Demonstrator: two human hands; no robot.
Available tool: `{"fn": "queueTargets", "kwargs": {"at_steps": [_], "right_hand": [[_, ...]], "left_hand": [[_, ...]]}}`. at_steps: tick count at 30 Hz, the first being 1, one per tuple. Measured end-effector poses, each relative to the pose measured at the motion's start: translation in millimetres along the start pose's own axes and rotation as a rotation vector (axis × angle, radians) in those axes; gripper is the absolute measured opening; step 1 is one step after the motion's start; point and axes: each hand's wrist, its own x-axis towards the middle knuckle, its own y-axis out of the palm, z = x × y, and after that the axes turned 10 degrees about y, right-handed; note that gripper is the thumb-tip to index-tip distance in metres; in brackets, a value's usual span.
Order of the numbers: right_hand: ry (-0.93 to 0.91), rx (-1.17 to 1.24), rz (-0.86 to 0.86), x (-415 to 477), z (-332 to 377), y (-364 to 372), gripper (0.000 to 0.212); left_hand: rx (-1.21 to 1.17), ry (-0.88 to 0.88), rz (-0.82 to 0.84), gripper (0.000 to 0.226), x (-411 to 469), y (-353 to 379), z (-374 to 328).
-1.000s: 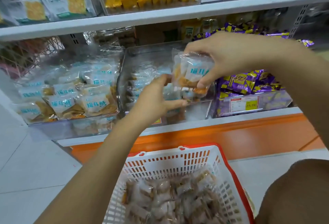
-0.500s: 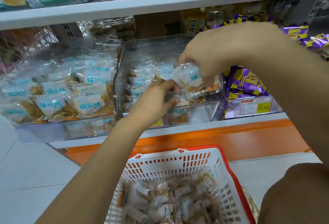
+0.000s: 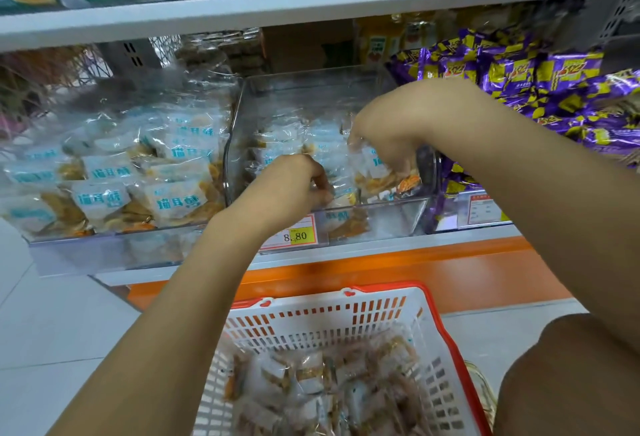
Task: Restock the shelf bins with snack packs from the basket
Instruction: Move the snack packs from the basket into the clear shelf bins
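1. Head view, layout: a white basket (image 3: 329, 300) sits at 6 o'clock in the frame, and many snack packs (image 3: 322, 390) lie heaped in it. The clear middle bin (image 3: 381, 209) on the shelf is at 12 o'clock from the basket, with a price tag (image 3: 294, 235) on its front. At 9 o'clock from it is the left bin (image 3: 166, 176), which is heaped with the same kind of pack. At 3 o'clock is a pile of purple packs (image 3: 554, 89).

2. Right hand (image 3: 388, 138): it reaches over the right half of the middle bin. Its fingers curl downward and pinch the top of one held pack (image 3: 372, 167). The pack hangs at 6 o'clock from the fingertips, inside the bin walls and just above the stock.

3. Left hand (image 3: 291, 186): it is at the bin's front left, at 8 o'clock from the held pack. Its fingers are curled against the front packs, but I cannot tell whether they pinch one.

4. Key relation: the held pack's long axis runs roughly 12 to 6, nearly upright, with its lower end tilted toward 5 o'clock. The barest floor of the bin seems to be the front right corner, at 5 o'clock from the pack. The right hand is the nearer one.

5. Judgement: setting the pack down likely needs a short drop toward 5 o'clock. The left hand should keep the front row from sliding.
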Motion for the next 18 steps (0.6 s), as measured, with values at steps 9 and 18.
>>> {"fn": "queueTargets", "kwargs": {"at_steps": [9,18], "right_hand": [[0.018,0.085,0.058,-9.3,7.6,4.9,0.066],[-0.011,0.257,0.045,-1.4,-7.5,23.3,0.077]], "left_hand": [[0.023,-0.008,0.004,0.016,1.8,2.6,0.5],[-0.146,0.096,-0.082,0.028,17.8,-0.3,-16.2]]}}
